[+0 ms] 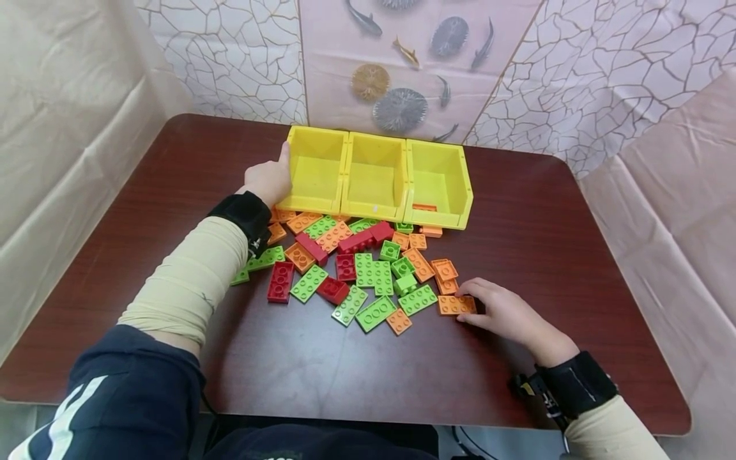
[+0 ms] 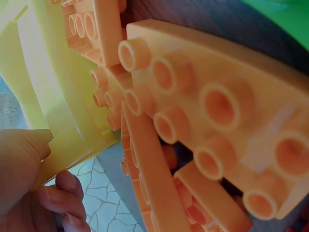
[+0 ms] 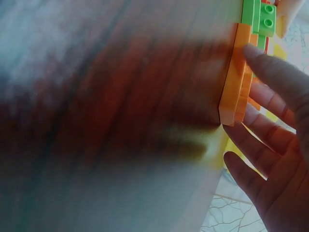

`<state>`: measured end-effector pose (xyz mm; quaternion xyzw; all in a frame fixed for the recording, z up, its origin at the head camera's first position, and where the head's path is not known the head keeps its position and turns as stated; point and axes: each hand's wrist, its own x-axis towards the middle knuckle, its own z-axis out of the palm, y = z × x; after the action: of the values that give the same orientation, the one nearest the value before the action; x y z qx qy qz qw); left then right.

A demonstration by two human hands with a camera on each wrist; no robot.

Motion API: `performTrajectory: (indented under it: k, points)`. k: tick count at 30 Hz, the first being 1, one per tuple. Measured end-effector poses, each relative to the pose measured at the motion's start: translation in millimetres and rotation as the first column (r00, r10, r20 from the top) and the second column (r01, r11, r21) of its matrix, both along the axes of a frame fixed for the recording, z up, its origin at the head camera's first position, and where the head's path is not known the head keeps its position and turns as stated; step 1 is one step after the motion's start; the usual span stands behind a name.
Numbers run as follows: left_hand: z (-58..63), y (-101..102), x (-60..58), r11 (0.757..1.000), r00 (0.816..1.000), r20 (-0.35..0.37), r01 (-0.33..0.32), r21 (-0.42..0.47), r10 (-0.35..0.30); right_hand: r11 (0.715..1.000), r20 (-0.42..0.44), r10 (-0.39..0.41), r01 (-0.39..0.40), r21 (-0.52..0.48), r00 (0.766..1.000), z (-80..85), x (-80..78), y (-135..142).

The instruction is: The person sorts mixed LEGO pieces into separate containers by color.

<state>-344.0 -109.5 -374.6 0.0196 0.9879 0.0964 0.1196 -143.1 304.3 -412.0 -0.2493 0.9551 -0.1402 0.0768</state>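
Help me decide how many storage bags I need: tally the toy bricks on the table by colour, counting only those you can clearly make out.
Red bricks: at least 5
Green bricks: at least 13
Orange bricks: at least 13
Total: at least 31; overlapping pieces prevent an exact count.

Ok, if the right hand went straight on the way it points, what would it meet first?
First the orange brick that the right hand is touching; just beyond it, probably the nearest green brick to its left, though the exact line is hard to judge.
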Motion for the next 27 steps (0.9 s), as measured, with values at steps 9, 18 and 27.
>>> performTrajectory:
  k: [9,18,27]
  points:
    - [0.2,-1.3,-1.2,1.000,1.000,-0.012,0.007,-0.024,-0.007,1.000,0.008,0.003,-0.003,-0.020,1.000,6.8,1.6,-1.5]
    - [-3.5,-0.5,-4.1,1.000,1.000,-0.018,0.004,-0.025,-0.004,0.997,-0.035,0.028,-0.030,-0.072,0.999,30.4,-10.2,-4.6]
    - [-2.8,-0.8,-2.4,1.000,0.999,-0.036,0.017,-0.024,-0.018,0.996,-0.114,0.050,-0.058,-0.068,0.992,51.2,-48.4,-17.9]
